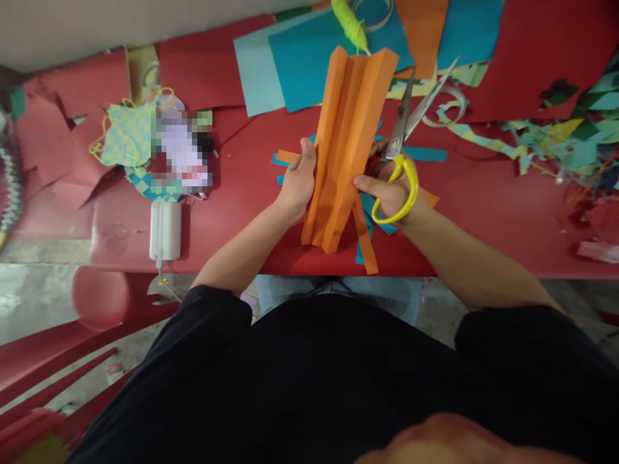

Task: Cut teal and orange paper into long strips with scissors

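A long orange paper [345,138], folded into lengthwise pleats, lies upright in the middle of the red table [242,193]. My left hand [297,180] presses against its left edge, thumb on the paper. My right hand [389,190] holds yellow-handled scissors [409,129], fingers through the loops, blades open and pointing up and away, while its index finger touches the paper's right edge. Orange and blue paper strips [365,241] lie under and beside the folded sheet.
Blue sheets [300,64], orange and red paper cover the far side. A yellow-green yarn bundle [351,22] and tape rolls [452,103] sit near the top. Woven paper pieces [128,135] and a white device [165,229] lie at left. Scraps litter the right.
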`<action>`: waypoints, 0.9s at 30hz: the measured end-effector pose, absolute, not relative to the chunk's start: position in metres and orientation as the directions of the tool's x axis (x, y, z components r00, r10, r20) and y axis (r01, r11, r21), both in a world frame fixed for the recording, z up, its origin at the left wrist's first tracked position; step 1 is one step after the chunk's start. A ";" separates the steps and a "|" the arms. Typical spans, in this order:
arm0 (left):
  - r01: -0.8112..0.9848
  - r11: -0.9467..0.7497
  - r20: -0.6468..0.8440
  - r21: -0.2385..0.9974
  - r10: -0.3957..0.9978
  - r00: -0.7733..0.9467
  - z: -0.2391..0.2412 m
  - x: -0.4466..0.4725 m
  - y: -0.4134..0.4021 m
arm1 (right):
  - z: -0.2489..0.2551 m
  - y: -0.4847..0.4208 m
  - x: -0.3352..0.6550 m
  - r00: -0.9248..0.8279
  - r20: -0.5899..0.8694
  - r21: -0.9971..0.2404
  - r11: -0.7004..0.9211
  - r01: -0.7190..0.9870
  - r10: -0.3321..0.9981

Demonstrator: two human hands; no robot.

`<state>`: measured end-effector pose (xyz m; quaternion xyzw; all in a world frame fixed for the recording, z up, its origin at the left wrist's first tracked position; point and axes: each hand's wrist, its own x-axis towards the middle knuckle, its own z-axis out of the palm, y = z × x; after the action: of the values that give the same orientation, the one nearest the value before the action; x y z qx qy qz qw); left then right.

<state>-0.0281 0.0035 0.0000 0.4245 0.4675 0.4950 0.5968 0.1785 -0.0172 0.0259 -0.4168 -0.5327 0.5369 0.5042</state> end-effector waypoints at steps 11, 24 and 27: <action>-0.373 0.272 -0.148 0.887 0.933 0.328 0.023 -0.016 -0.002 | 0.024 -0.011 0.182 -0.083 0.142 -0.989 0.138 -0.062 0.986; -0.291 0.240 -0.137 0.926 0.933 0.333 0.029 -0.025 0.001 | 0.037 -0.009 0.190 -0.177 -0.025 -0.973 -0.065 -0.221 0.984; -0.288 0.160 -0.108 0.944 0.976 0.189 0.031 -0.039 0.015 | 0.033 -0.016 0.191 -0.312 -0.133 -0.958 -0.203 -0.203 0.941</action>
<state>-0.0386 0.0154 0.0307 0.4233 0.4063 0.4905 0.6443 0.1913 -0.0159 0.0329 -0.3989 -0.4621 0.6652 0.4299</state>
